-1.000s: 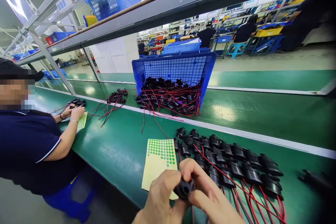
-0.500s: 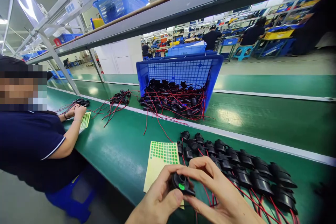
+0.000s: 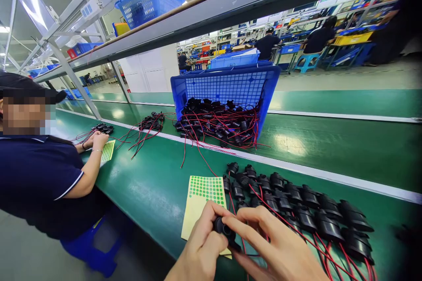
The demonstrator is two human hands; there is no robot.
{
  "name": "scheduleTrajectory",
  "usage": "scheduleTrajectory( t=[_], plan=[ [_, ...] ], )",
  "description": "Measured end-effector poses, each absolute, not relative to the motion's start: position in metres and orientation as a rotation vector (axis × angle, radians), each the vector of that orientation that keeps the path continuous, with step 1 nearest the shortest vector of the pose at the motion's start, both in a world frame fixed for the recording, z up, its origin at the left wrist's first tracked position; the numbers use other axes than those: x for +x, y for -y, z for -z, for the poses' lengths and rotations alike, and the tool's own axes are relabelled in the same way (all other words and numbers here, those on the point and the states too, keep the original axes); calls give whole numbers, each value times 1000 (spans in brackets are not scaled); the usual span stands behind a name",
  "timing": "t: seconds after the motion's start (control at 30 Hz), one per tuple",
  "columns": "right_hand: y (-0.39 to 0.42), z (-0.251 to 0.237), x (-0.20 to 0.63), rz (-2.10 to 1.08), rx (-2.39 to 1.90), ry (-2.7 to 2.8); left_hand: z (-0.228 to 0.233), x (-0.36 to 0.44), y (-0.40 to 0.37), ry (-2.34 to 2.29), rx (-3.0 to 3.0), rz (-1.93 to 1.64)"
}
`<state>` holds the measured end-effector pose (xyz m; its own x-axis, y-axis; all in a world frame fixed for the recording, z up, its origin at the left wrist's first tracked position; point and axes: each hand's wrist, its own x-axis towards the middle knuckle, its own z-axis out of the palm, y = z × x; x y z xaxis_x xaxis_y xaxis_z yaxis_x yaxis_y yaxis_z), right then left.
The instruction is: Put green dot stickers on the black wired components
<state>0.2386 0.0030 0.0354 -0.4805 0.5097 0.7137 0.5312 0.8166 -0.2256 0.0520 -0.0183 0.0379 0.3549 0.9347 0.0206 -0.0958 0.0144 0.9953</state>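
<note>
The fingers (image 3: 211,213) of the left hand (image 3: 201,248) are closed around a black cylindrical unit (image 3: 219,226), thumb on its near side. The right hand (image 3: 280,243) grips the same unit from the other side, index fingertip against its upper end. The unit is held above the near right corner of the sticker sheet (image 3: 194,213), partly covered by the fingers.

The sticker sheet lies on the green tabletop (image 3: 148,189); green round stickers occupy its far portion, plain yellow backing the near portion. Right of the sheet, similar black units (image 3: 328,226) stand in rows, with red wires (image 3: 346,260) trailing toward the person. Beyond the sheet, a blue crate (image 3: 224,80) opens toward the person, containing tangled wired units. Left of the sheet, a co-worker (image 3: 36,171) in a navy shirt holds both hands beside a second sticker sheet (image 3: 108,151).
</note>
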Motion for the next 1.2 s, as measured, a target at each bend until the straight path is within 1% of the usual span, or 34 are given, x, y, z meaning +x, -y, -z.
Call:
scheduleTrajectory(
  t=[0.23,0.37,0.6,0.9,1.03,1.2],
  plan=[
    [3,-28,239,128,-794,2251,-29,57,18,-823,1376,-1025],
    [1,-30,235,78,-788,2152,-25,57,18,-803,1308,-1049],
    [-2,-37,235,28,-772,2111,-1,57,12,-739,1248,-1126],
    [1,-32,235,30,-752,2151,0,59,12,-710,1274,-1122],
    [-3,-37,235,-87,-770,2111,1,60,10,-699,1254,-1137],
    [-7,-49,239,-256,-824,2045,-14,53,12,-647,1297,-1071]
  ],
)
